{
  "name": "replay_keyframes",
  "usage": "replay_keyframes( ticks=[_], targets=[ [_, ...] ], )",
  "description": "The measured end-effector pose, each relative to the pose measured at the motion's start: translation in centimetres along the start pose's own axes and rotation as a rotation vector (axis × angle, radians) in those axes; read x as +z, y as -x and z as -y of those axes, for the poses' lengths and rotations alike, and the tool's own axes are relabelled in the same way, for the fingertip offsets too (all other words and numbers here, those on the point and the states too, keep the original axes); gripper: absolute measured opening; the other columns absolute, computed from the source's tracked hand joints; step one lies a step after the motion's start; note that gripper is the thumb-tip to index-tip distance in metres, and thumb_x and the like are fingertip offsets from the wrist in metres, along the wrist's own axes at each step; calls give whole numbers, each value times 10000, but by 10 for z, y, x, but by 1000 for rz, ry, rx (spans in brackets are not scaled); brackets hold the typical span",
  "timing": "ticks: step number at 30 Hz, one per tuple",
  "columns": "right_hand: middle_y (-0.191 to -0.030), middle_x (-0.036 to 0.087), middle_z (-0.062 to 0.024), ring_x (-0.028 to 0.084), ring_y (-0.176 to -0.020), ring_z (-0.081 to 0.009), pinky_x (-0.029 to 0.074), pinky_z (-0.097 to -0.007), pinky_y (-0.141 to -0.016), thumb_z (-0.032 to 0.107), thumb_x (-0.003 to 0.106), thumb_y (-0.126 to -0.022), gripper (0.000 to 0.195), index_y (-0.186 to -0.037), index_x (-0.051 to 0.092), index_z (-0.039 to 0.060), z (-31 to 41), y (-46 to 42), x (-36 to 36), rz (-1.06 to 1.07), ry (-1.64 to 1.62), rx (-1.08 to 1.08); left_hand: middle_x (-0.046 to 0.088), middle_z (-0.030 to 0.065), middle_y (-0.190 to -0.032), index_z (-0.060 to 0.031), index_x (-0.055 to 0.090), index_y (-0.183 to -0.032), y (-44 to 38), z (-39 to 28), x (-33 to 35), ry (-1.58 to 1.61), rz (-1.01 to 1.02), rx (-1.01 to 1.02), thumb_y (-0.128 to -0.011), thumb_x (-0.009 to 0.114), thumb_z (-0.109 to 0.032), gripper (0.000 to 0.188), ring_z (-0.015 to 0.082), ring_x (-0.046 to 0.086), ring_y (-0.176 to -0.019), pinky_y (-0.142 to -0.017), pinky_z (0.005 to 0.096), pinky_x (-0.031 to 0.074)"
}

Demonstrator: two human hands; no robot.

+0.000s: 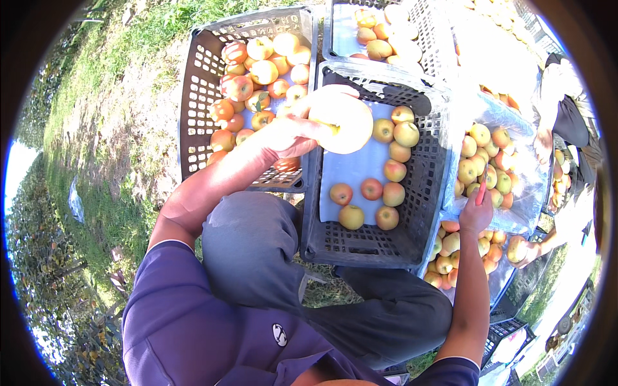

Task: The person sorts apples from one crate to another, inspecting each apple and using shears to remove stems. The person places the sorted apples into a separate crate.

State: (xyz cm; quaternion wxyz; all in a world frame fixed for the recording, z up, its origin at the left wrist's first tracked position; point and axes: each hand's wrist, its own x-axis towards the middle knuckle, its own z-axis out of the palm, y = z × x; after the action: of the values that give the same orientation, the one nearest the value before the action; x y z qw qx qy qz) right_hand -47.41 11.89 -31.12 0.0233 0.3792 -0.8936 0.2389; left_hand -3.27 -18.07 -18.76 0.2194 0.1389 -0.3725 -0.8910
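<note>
My left hand (301,126) is closed around a large apple (342,120), washed out by sunlight, above the left rim of a black plastic crate (311,207). Several apples (351,217) lie on the blue liner in that crate. My right hand (475,212) grips a small tool with a red handle (481,193) and a thin dark end, over a crate lined with clear plastic and filled with apples (467,170). What kind of tool it is, I cannot tell for sure. Left of the middle crate stands a brown crate (197,96) holding redder apples (239,88).
Another person's hand (524,252) holds an apple at the right, beside heaped apples (444,264). That person's other hand (544,144) is near the lined crate's far edge. A further crate (328,29) with apples stands beyond. Grass (111,120) and trees lie to the left.
</note>
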Motion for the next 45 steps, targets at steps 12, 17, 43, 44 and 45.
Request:
replay_keyframes(
  ticks=[12,17,43,44,45],
  targets=[
    [-1052,804,-183,768,-921,-427,594,-521,-812,332,715,-1099,286,-1216,803,86,1,2,-1,0,-17,30,604,337,-1566,28,462,-1681,-41,10,-2,755,163,-198,-1078,675,-634,921,483,727,-1253,-968,555,693],
    [-962,785,-174,754,-849,-428,589,-532,-764,288,738,-1062,211,-1127,773,91,8,2,-3,-41,-76,-33,711,305,-1387,-20,614,-1551,-44,16,-11,755,10,-222,-1040,606,-786,920,405,736,-1006,-763,444,657],
    [-923,743,-112,738,-783,-389,584,-520,-681,224,838,-911,199,-1031,721,118,11,-2,-18,-37,-110,-68,739,243,-1419,-37,651,-1521,-378,56,82,-1437,29,304,-895,910,-471,805,392,723,-1336,-1172,473,565],
    [-919,742,-111,738,-782,-389,583,-520,-678,222,837,-910,192,-1025,721,121,16,-3,-17,-36,-126,-82,735,234,-1417,-57,651,-1536,-393,64,76,-1507,18,353,-899,905,-470,800,408,722,-1329,-1173,480,566],
    [-915,740,-110,737,-781,-390,582,-520,-674,219,836,-909,185,-1019,721,124,16,-5,-16,-44,-135,-88,732,225,-1415,-78,652,-1550,-408,71,83,-1572,20,409,-903,900,-468,795,425,722,-1321,-1174,487,567]
  ],
)
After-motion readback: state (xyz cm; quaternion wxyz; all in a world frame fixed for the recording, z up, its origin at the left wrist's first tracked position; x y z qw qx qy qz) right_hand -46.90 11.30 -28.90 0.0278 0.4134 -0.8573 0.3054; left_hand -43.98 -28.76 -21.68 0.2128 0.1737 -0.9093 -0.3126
